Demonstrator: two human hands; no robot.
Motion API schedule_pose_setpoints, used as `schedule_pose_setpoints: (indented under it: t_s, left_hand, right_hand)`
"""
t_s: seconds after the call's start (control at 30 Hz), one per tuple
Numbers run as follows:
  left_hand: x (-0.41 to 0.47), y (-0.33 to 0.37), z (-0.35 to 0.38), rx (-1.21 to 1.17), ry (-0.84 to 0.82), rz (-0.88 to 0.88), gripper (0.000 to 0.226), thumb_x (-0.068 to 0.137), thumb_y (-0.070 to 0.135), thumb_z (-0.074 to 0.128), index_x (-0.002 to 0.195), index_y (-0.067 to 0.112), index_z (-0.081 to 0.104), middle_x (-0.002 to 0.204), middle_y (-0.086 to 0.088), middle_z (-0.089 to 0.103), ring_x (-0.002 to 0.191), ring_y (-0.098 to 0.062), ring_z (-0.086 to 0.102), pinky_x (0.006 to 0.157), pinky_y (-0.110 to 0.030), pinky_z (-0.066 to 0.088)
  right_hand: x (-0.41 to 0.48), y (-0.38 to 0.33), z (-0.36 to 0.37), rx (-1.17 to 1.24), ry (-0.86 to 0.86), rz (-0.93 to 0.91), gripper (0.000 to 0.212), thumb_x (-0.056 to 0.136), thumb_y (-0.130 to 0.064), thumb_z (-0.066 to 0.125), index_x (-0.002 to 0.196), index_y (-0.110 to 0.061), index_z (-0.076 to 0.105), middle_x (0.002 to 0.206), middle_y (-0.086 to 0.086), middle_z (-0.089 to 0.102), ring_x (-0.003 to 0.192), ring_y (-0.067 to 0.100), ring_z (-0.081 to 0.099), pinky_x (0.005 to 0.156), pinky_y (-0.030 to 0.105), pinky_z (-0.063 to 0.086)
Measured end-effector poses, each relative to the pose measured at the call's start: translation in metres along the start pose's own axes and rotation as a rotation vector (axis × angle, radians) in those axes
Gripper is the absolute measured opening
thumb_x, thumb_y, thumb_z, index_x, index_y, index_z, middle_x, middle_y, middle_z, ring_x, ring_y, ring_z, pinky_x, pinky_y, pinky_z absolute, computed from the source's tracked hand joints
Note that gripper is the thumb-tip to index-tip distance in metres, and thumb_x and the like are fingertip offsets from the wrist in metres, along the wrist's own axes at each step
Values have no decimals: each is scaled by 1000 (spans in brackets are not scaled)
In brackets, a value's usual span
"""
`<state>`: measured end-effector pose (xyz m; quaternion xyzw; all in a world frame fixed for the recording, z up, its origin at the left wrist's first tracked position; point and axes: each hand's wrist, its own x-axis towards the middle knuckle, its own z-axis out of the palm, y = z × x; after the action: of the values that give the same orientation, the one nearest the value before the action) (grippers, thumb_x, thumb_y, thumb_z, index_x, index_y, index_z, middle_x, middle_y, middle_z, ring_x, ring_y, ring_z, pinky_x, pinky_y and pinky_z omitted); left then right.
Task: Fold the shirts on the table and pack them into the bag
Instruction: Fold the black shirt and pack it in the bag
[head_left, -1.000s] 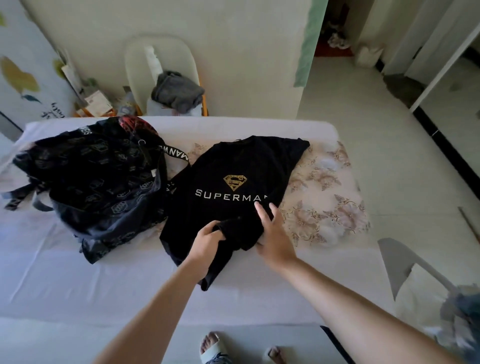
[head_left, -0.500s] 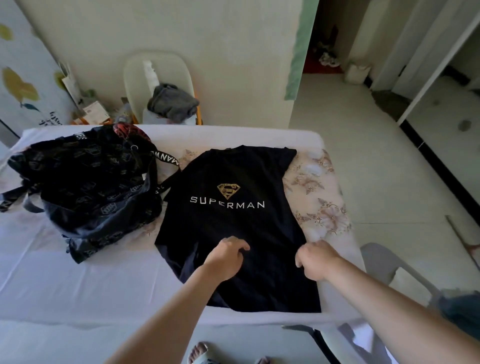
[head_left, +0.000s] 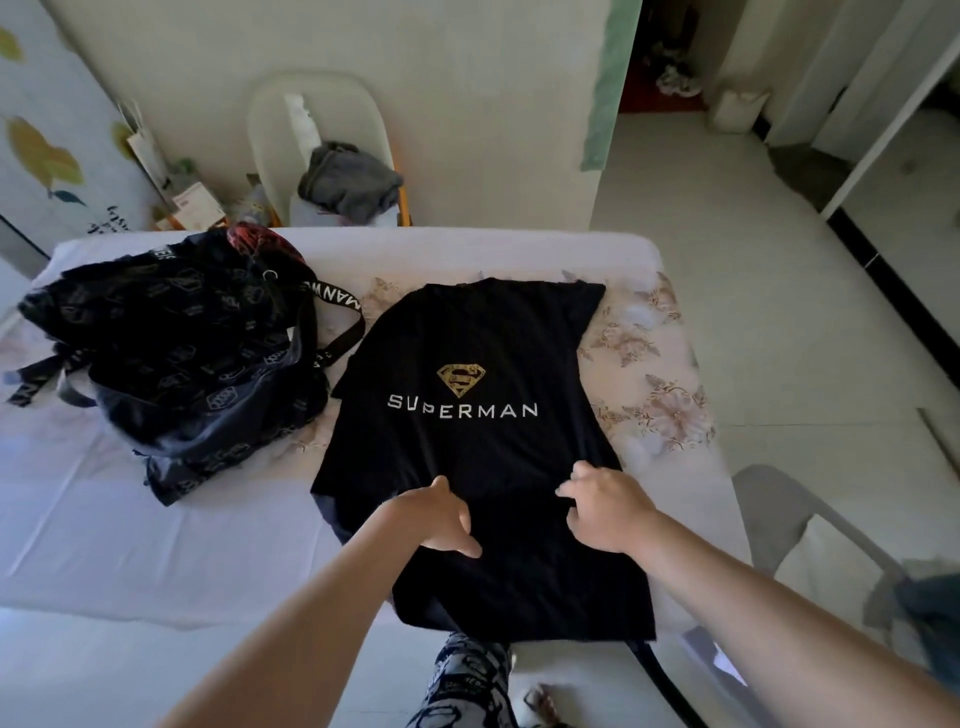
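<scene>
Our black Superman T-shirt (head_left: 483, 332) lay flat on the bench (head_left: 156, 545), collar at twelve o'clock, hem at six. Our left hand (head_left: 436, 519) rested on its lower half, fingers (head_left: 462, 540) released and spread. Our right hand (head_left: 608, 512), at three o'clock of it, touched the cloth with bent fingers; we could not tell whether they pinched. The black patterned bag (head_left: 171, 353) sat at nine o'clock.

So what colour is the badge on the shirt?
Gold, the badge on the black shirt, clearest in the head view.
</scene>
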<state>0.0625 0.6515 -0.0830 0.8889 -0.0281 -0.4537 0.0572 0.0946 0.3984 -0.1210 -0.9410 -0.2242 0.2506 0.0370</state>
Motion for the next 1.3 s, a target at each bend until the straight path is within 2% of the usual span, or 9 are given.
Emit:
schedule_pose_setpoints:
  t_s: [0.07, 0.13, 0.3, 0.57, 0.83, 0.93, 1.03, 1.13, 1.3]
  left_hand:
    - [2, 5, -14, -13, -95, 50, 43, 89, 54, 58, 123, 30, 65, 124, 7, 56, 104, -17, 61, 94, -34, 51]
    - [10, 9, -26, -109, -106, 111, 34, 93, 46, 54, 119, 27, 67, 109, 8, 68, 96, -12, 67, 87, -31, 53]
    - [48, 23, -62, -276, 299, 180, 28, 98, 33, 47, 123, 35, 60, 123, 13, 59, 110, -13, 59, 93, -35, 52]
    - [135, 43, -143, -260, 568, 342, 43, 98, 27, 49, 141, 28, 46, 140, 6, 48, 131, -16, 42, 102, -35, 45]
    - [220, 62, -210, -311, 605, 391, 45, 102, 25, 46, 146, 25, 41, 147, 5, 42, 137, -18, 35, 106, -38, 42]
    - [235, 65, -221, -311, 617, 422, 47, 102, 24, 46, 148, 25, 39, 149, 6, 40, 139, -16, 34, 106, -35, 41]
    - [243, 67, -233, -295, 643, 441, 54, 102, 24, 47, 153, 23, 31, 154, 6, 35, 143, -17, 28, 109, -33, 36]
    - [247, 71, -244, -242, 695, 442, 59, 101, 23, 48, 155, 23, 25, 156, 6, 32, 143, -17, 25, 108, -34, 38]
    - [252, 82, -246, -14, 648, 440, 66, 101, 23, 46, 157, 24, 11, 163, 5, 17, 148, -20, 16, 113, -39, 32]
  right_hand:
    - [4, 3, -6, -23, -21, -25, 36, 87, -24, 45, 110, -27, 73, 107, -7, 62, 86, 15, 64, 79, 32, 56]
    - [12, 9, -17, 27, -32, -10, 28, 88, -24, 46, 98, -26, 73, 97, -10, 68, 84, 13, 65, 80, 34, 57]
    - [53, 30, -47, 113, 181, 33, 33, 97, -20, 48, 127, -24, 62, 128, -5, 55, 116, 19, 55, 97, 34, 46]
    - [141, 81, -104, 328, 341, 246, 48, 97, -10, 44, 143, -20, 46, 146, 2, 46, 132, 25, 46, 106, 38, 42]
    - [226, 140, -144, 299, 346, 267, 74, 92, 2, 42, 157, -25, 20, 161, -1, 28, 141, 27, 37, 112, 45, 38]
    - [252, 151, -142, 205, 264, 215, 75, 95, -11, 49, 158, -32, 13, 154, -2, 41, 134, 29, 45, 112, 45, 36]
    - [263, 149, -148, -71, 242, 230, 57, 94, -28, 57, 148, -30, 39, 126, -5, 63, 124, 25, 50, 104, 44, 29]
    - [261, 144, -152, -142, 293, 203, 17, 92, -33, 56, 98, -40, 70, 102, -14, 66, 111, 18, 52, 95, 39, 26]
    - [244, 139, -140, 208, 425, -77, 11, 84, -22, 66, 85, -30, 74, 115, -6, 67, 118, 20, 56, 103, 41, 39]
